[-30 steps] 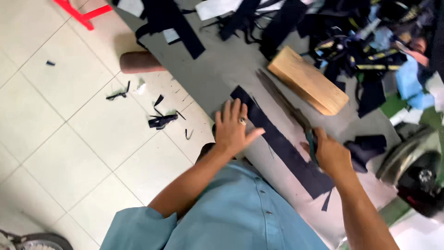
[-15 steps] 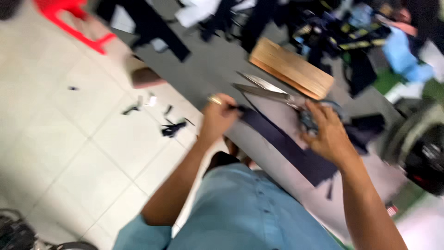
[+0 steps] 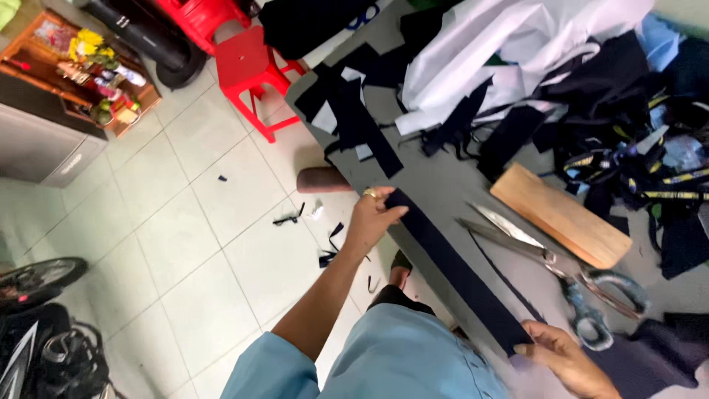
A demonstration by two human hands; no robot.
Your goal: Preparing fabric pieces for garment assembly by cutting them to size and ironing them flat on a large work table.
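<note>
Dark fabric strip (image 3: pixel 450 262) lay stretched along the bench (image 3: pixel 443 185) edge, left hand (image 3: pixel 369 218) pinching one end, right hand (image 3: pixel 565 358) grasping the other; its wrist was cut off by the frame.

The left arm reaches forward, bare from the light blue short sleeve down, elbow bent slightly and forearm angled up and away from the body. The left hand (image 3: pixel 371 218) is curled, fingers closed in a pinch with the thumb on top, a ring showing on one finger. The right hand (image 3: pixel 565 358) sits low and close to the body, palm down, fingers pressed flat and thumb tucked forward.
</note>
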